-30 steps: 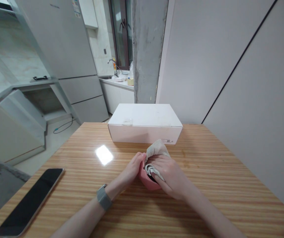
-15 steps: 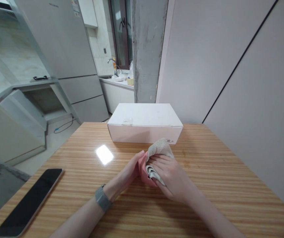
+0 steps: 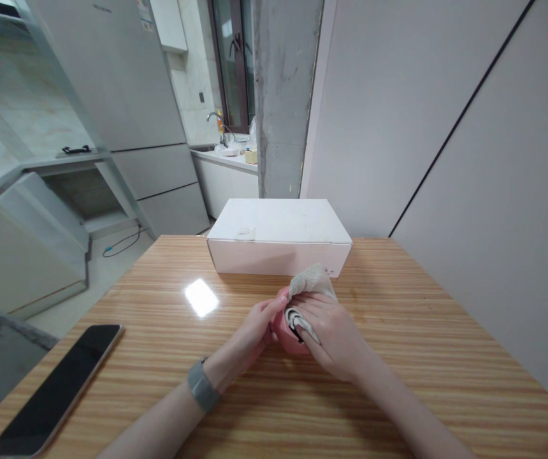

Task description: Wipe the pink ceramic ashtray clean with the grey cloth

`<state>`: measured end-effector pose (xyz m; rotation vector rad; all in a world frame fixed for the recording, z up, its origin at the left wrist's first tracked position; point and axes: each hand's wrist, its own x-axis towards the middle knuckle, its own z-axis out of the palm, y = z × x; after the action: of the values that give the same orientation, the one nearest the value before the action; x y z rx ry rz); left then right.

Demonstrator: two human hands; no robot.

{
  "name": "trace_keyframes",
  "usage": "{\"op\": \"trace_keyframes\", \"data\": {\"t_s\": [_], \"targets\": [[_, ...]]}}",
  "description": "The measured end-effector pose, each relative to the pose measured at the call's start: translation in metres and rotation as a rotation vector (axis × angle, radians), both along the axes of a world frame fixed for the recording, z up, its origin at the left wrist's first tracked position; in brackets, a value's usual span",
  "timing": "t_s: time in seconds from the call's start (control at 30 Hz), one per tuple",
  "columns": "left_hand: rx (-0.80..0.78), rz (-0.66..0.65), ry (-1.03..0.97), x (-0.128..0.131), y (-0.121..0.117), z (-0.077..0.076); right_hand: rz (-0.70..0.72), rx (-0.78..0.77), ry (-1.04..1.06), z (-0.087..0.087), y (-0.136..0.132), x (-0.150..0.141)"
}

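A small pink object (image 3: 291, 342) is at the middle of the table, largely covered, so its kind is unclear; a dark patch shows along its near top edge. My left hand (image 3: 260, 324) grips its left side, thumb on top and fingers partly hidden. Over the pink object, my right hand (image 3: 327, 328) presses a light grey cloth (image 3: 313, 280) with its fingers bent into the folds. Part of the cloth sticks up behind the knuckles, and a rolled striped fold lies at the fingertips. A grey band (image 3: 202, 385) circles my left wrist.
Just beyond my hands, a white box (image 3: 278, 223) stands on the wood-grain table (image 3: 159, 287). A dark-screened phone (image 3: 58, 389) lies near the left edge. A white panelled wall (image 3: 446, 95) runs along the right, with a grey pillar (image 3: 281, 95) behind the box.
My left hand and the pink object have shifted slightly right and up. The left thumb now reaches further over the object's top; the right hand and cloth have moved a little.
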<state>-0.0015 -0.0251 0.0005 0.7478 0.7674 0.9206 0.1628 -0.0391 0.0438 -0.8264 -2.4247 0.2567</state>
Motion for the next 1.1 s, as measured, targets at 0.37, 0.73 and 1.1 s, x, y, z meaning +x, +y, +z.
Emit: {"op": "trace_keyframes", "data": {"t_s": [0.37, 0.73, 1.1], "targets": [[0.010, -0.123, -0.185, -0.001, -0.001, 0.005, 0.039, -0.001, -0.037, 0.004, -0.001, 0.005], [0.072, -0.036, -0.065, -0.006, 0.001, 0.006, 0.120, -0.024, -0.011, 0.006, -0.002, 0.005], [0.016, 0.049, -0.093, 0.004, -0.004, -0.001, -0.065, 0.047, 0.010, 0.004, -0.001, 0.001]]}}
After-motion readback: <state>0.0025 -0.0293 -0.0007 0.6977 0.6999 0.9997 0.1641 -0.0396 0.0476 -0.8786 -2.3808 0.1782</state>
